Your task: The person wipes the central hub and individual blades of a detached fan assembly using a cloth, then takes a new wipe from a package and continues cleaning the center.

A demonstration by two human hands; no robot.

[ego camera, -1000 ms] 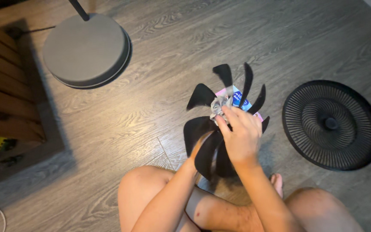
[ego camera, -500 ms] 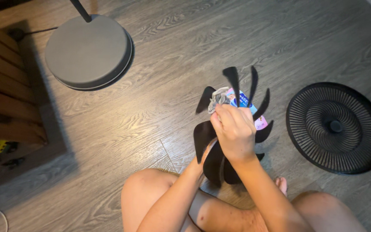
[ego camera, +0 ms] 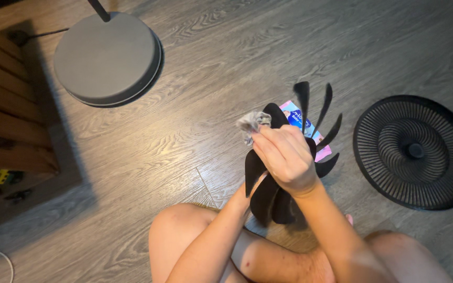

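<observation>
Grey wipe (ego camera: 253, 123) now further left over black fan blade (ego camera: 284, 157), pinched in right hand (ego camera: 285, 160) fingers; left hand (ego camera: 247, 191) under blade, grip hidden.

The right hand (ego camera: 285, 160) pinches a crumpled grey wipe (ego camera: 252, 123) against a black fan blade (ego camera: 289, 157). The left hand (ego camera: 252, 186) grips the blade from below. A round black fan grille (ego camera: 418, 152) lies on the wooden floor (ego camera: 211, 63), well apart from a grey round stand base (ego camera: 106, 57).

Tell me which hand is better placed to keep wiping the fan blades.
Probably the right hand: it already pinches the grey wipe against the black fan blade wheel. The left hand is underneath, supporting the wheel.
</observation>
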